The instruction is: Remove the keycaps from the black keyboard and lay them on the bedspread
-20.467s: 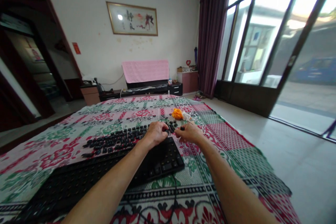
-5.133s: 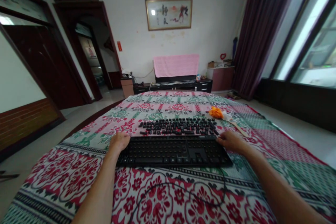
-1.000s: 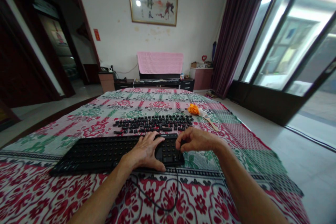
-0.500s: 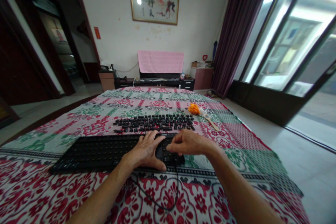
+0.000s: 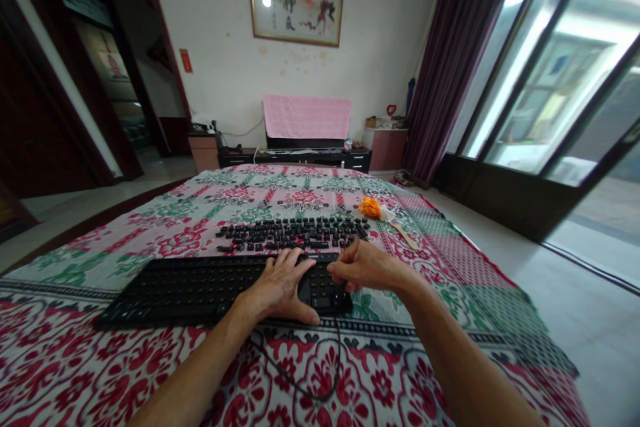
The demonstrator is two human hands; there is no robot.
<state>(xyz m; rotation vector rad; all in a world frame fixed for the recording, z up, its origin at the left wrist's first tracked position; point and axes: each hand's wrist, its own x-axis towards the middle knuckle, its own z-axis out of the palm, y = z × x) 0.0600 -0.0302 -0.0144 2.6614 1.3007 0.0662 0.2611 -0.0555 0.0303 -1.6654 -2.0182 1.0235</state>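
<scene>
A black keyboard [image 5: 185, 290] lies on the patterned cloth, most of its key positions showing bare switches without caps. My left hand [image 5: 283, 287] rests across its right half, fingers spread and thumb near the front edge. Over the number pad at the right end, my right hand [image 5: 360, 267] is closed, its fingers pinched together. What sits between those fingers is hidden. Behind the keyboard lie rows of loose black keycaps [image 5: 295, 233]. A black cable [image 5: 336, 373] loops on the cloth in front of the keyboard.
An orange cloth bundle [image 5: 370, 207] lies beyond the keycaps at the right, beside a brush with a pale wooden handle [image 5: 406, 237]. The patterned cloth [image 5: 385, 377] covers the whole surface. Farther back, a pink towel [image 5: 307, 117] drapes over a screen on a low cabinet.
My right hand has shifted slightly right and up over the number pad, uncovering more of it. The left hand stays nearly in place on the keyboard.
</scene>
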